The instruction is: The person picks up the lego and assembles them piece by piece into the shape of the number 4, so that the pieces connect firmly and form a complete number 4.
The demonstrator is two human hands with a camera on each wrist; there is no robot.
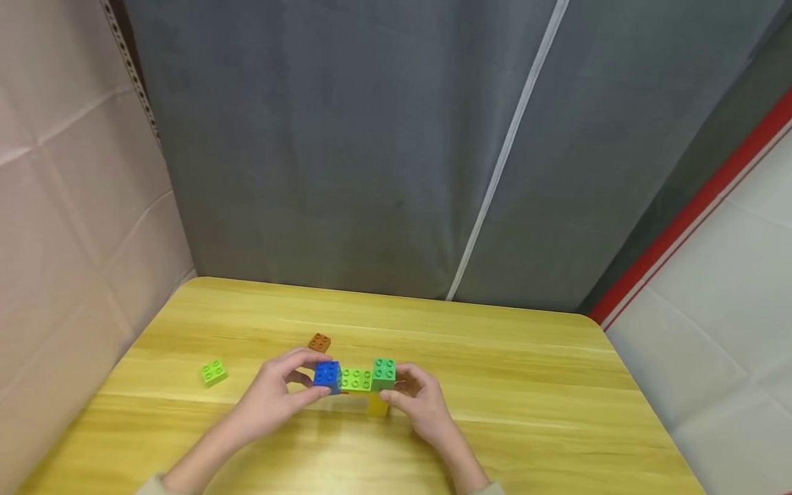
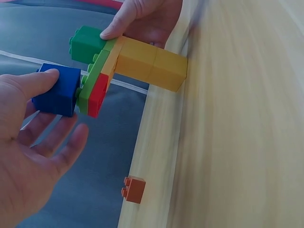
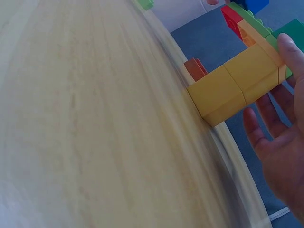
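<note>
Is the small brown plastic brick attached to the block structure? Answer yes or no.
No: in the head view the small brown plastic brick lies alone on the wooden table, behind and apart from the block structure.

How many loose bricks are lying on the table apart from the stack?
2: a light green brick at the left, and a brown brick just behind the left hand. Others may be hidden.

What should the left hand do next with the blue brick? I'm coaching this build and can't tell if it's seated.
Probably press the blue brick down: the left hand pinches it on the light green plate end while the right hand steadies the tower.
</note>
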